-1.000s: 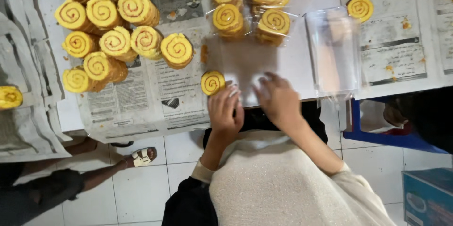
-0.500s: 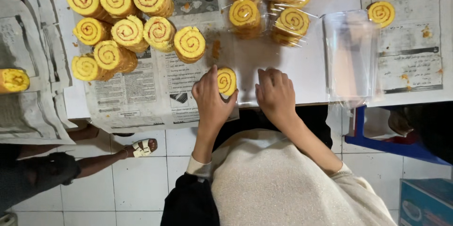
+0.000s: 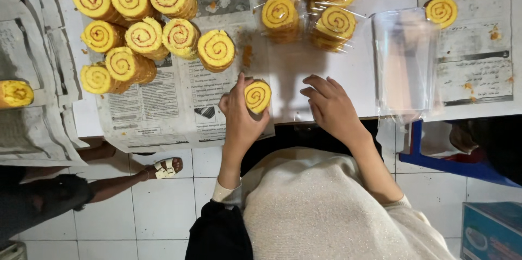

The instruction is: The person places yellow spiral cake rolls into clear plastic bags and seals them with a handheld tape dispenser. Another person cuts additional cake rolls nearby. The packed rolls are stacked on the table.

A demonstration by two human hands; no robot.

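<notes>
While the left hand [image 3: 239,113] grips one roll slice [image 3: 258,96] between thumb and fingers at the near edge of the table [image 3: 353,70], the right hand [image 3: 331,109] rests just beside it with fingers spread and flat, holding nothing that can be made out. A clear wrapper may lie under that palm; the view does not show it plainly.

Risks at this stage:

- Crushing. The slice is soft sponge with a spiral filling. A tight pinch can likely flatten it or smear the spiral.
- Dropping. The slice sits close to the table edge, above the tiled floor [image 3: 163,200]. A loose grip there can send it over.
- Crumbs. Loose crumbs lie on the newspaper [image 3: 157,113]. Dragging the slice across the sheet can pick them up.
- Knocking neighbours. The pile of unwrapped slices [image 3: 141,26] stands near the left hand, and the wrapped slices [image 3: 310,4] lie beyond the right hand. A wide reach can topple either group.
- Slipping film. The stack of clear bags [image 3: 405,64] overhangs the table edge and can slide off if brushed.
</notes>
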